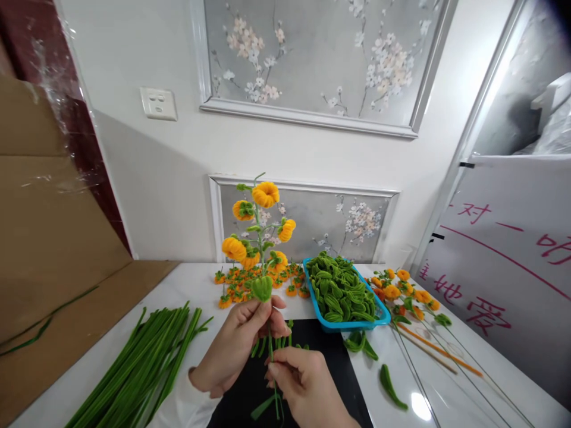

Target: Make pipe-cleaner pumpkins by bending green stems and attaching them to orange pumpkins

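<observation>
Head view: over white worktop (187,286) (blossom panels (312,59) behind), left hand (238,342) and right hand (307,380) grip a flower stem (260,242).

Room above blue basket (357,326), flower stem (260,236) leftward

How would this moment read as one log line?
left hand: pinches flower stem below orange blooms | right hand: holds stem lower down | beyond hands, rightward: blue basket with green leaves
</observation>
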A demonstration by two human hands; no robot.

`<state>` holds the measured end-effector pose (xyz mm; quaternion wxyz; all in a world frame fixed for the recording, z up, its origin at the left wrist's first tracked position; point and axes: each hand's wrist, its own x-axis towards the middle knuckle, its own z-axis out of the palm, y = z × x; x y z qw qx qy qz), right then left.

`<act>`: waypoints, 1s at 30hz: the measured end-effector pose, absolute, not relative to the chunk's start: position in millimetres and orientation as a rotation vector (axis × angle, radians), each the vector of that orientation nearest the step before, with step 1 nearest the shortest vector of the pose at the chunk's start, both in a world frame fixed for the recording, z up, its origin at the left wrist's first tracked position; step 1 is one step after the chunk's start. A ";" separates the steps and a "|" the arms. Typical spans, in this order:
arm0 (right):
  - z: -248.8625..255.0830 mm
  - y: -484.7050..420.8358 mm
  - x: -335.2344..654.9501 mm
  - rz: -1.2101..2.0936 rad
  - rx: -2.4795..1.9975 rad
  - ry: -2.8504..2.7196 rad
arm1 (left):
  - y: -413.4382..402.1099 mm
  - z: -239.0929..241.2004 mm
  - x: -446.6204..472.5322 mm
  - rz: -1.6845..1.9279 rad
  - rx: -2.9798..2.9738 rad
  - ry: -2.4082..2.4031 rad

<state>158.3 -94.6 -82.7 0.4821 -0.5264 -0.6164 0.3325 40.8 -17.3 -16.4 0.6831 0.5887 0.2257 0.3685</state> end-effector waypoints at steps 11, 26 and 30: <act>-65.7 -99.5 188.8 0.759 -1.271 -1.438 | -19.5 -13.7 42.8 0.812 1.348 0.499; 10.0 -95.5 224.1 0.176 -1.173 -1.396 | -20.2 -13.2 42.8 0.879 1.875 0.635; 29.2 -94.1 224.6 -0.075 -1.148 -1.421 | -23.1 -15.3 42.0 0.932 1.983 0.626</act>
